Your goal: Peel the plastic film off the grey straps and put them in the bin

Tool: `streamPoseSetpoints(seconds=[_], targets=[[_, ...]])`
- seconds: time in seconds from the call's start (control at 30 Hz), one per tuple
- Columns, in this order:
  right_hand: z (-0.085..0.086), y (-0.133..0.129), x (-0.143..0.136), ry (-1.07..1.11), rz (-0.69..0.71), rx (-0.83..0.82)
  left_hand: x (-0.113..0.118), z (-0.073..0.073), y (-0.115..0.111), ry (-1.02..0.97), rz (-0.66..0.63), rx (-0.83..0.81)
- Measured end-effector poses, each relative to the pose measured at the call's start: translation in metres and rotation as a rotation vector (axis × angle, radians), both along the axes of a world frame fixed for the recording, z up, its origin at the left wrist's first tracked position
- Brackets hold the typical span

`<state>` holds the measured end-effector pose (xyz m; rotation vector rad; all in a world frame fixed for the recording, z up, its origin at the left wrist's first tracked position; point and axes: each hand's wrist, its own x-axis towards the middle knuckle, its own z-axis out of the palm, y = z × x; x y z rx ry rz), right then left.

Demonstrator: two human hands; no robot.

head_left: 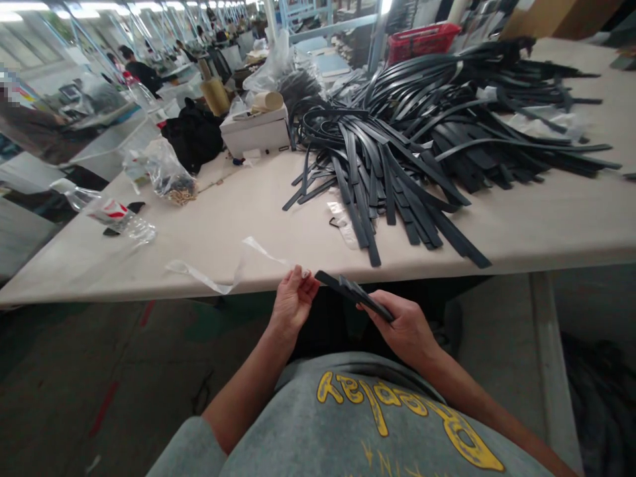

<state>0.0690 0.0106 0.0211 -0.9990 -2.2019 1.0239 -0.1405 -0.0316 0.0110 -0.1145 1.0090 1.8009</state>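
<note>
My left hand [294, 298] pinches the end of a thin, whitish translucent strip [258, 246] that trails leftward in loose bends over the table's front edge. In my right hand [403, 324] is a small bunch of flat black straps [355, 290], gripped with the fingers wrapped round it. The straps' ends point toward my left fingertips, close to them; I cannot tell whether they touch. Both hands are just in front of the table edge. Beyond them, a big pile of black straps [377, 172] lies with many ends facing me.
The pale table [223, 225] also bears a plastic bottle [112, 215] on its side, a clear bag of small brass-coloured parts [171, 179], a black cloth bag [193, 136], a white box [256, 132] and a red basket [422, 41]. People sit at work at far left.
</note>
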Motion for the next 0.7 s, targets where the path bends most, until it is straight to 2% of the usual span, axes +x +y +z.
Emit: streamPoseSetpoints(seconds=[0.13, 0.4, 0.7], targets=[[-0.0040, -0.0006, -0.0017, -0.033, -0.012, 0.068, 0.0067, -0.0040, 0.0021, 0.028, 0.020, 0.015], [-0.0095, -0.0008, -0.0069, -0.116, -0.008, 0.088, 0.0103, -0.0076, 0.0032, 0.142, 0.031, 0.127], [-0.0090, 0.0033, -0.0094, -0.145, -0.014, 0.038, 0.0113, -0.0104, 0.0007, 0.205, 0.052, 0.132]])
